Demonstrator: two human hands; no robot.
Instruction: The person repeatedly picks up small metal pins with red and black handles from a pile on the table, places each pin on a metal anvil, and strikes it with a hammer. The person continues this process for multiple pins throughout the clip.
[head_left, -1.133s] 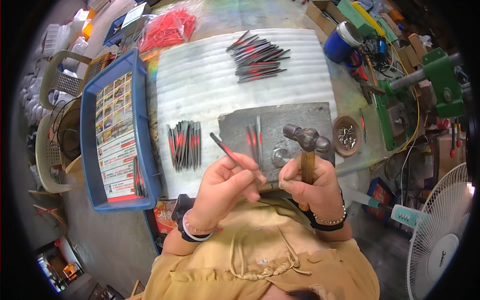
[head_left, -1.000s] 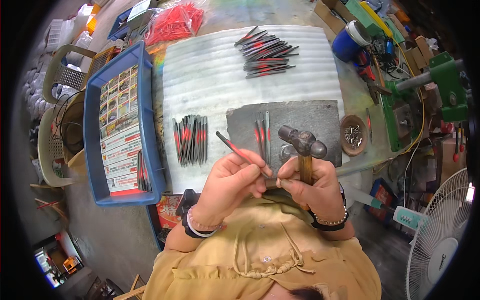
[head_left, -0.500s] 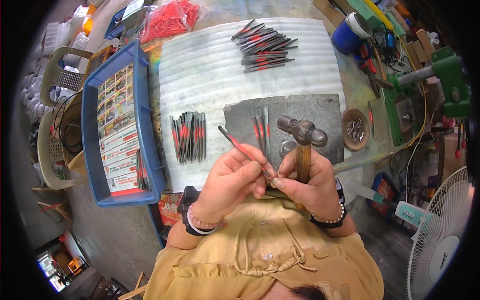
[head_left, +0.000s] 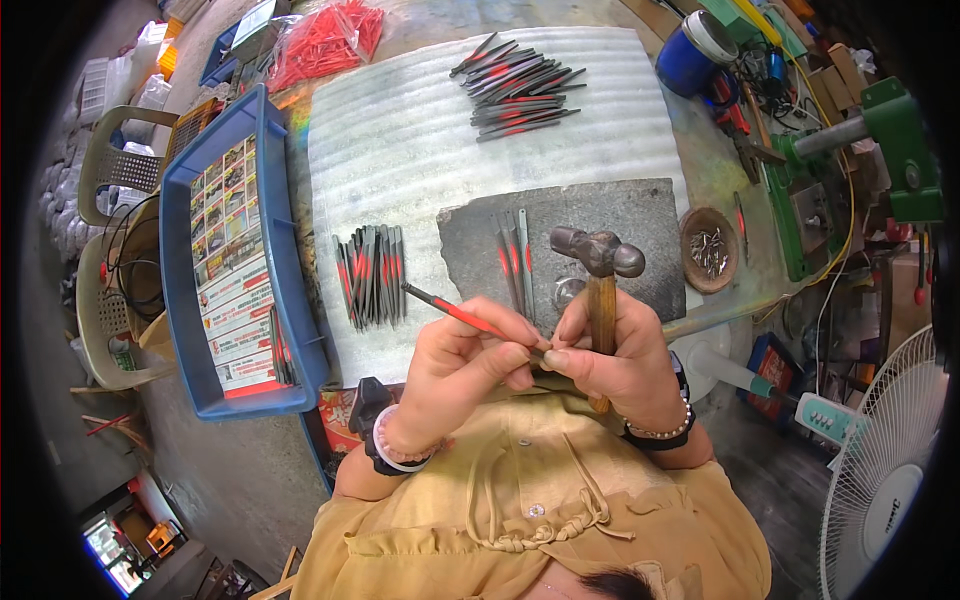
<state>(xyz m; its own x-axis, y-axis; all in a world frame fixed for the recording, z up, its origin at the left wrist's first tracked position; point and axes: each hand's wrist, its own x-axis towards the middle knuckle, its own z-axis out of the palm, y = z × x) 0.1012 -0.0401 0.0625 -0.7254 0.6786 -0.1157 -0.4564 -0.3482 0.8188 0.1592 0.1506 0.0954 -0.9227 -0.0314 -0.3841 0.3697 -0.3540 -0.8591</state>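
Note:
Between thumb and fingers, my left hand (head_left: 468, 352) holds a slim black tool with a red middle (head_left: 452, 309), its free end pointing up to the left. My right hand (head_left: 622, 352) grips a ball-peen hammer (head_left: 602, 318) upright by its wooden handle. Its thumb and forefinger also pinch at the tool's near end, against my left fingertips; whatever small part is there is hidden. Just beyond lies a dark flat slab (head_left: 635, 215) with several similar black-and-red tools (head_left: 514, 262) on it. A row of them (head_left: 370, 275) lies left of the slab, and a loose pile (head_left: 520, 90) farther back.
Right of the slab, a round brown bowl (head_left: 690, 250) holds small metal pieces. A green machine (head_left: 900, 150) and a blue lidded jug (head_left: 682, 62) stand at the right. On the left is a blue tray (head_left: 180, 300); a white fan (head_left: 890, 500) is at lower right.
The tool in my left hand has tipped lower, its free end swinging left and down. Both hands stay together at its near end, and the hammer remains in my right hand.

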